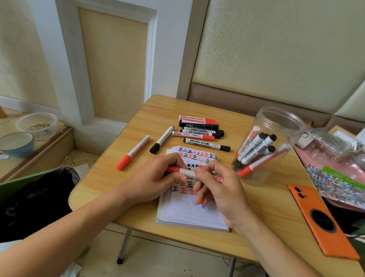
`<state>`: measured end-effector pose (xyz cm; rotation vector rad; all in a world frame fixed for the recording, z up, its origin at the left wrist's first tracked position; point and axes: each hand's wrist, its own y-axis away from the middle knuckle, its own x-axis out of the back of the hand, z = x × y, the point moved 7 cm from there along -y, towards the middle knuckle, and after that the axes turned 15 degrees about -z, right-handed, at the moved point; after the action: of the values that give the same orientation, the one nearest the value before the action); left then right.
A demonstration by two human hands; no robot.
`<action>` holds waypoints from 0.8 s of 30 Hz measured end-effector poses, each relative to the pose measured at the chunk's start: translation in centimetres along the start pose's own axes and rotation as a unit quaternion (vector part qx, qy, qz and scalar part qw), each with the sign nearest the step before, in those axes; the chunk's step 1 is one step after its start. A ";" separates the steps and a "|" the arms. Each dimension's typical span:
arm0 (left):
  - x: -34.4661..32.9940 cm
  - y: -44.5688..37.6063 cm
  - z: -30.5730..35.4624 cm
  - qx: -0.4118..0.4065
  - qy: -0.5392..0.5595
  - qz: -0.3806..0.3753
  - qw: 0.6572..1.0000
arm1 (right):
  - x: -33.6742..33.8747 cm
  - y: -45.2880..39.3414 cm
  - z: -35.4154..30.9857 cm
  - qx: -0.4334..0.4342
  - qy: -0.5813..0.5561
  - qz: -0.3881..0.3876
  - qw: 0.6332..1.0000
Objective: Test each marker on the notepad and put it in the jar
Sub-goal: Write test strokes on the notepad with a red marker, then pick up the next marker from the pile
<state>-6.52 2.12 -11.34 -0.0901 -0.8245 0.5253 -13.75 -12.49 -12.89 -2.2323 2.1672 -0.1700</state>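
Surface: small wooden folding table set against a padded wall, with clutter along its right edge.
Left hand: my left hand is curled round the red-capped end of a red marker, thumb and forefinger pinching near the cap.
Right hand: my right hand pinches the white barrel of the same marker, other fingers loosely bent over the page.
Marker in hand: held level, just above the notepad, crosswise to the page. Cap looks on; I cannot tell whether it has started to loosen.
Step (judged): about to pull the cap for a test stroke.
Notepad: upper half is filled with red and black test characters; lower lines are mostly blank.
Jar: clear plastic jar stands just right of the notepad, open, holding several markers leaning inside.
Untested: loose markers lie beyond the notepad, two more to the left of it.
Risk 1: a sudden cap release could jerk my right hand toward the jar; it is light and could tip.
Risk 2: the bare tip could smear my fingers or the table if I pull at an angle.
Risk 3: a stroke over the crowded upper rows would be unreadable; aim for the blank lines.
Risk 4: orange phone lies near my right forearm and near the table edge; a wide elbow sweep could push it off.
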 end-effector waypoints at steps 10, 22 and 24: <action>-0.2 -0.1 0.0 -0.002 -0.049 0.017 0.999 | 0.5 -0.3 -0.4 -0.010 -0.008 0.008 1.000; -1.4 -0.6 -2.4 0.120 -0.163 -0.033 0.979 | 6.0 2.2 -14.0 0.211 0.211 0.235 0.925; -1.7 -0.6 -2.6 0.141 -0.166 -0.050 0.975 | 7.5 3.2 -16.6 0.251 0.279 0.293 0.880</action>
<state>-5.31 1.12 -14.09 0.3077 -1.0644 0.5651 -18.30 -19.13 3.74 -1.2712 2.5289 -1.3038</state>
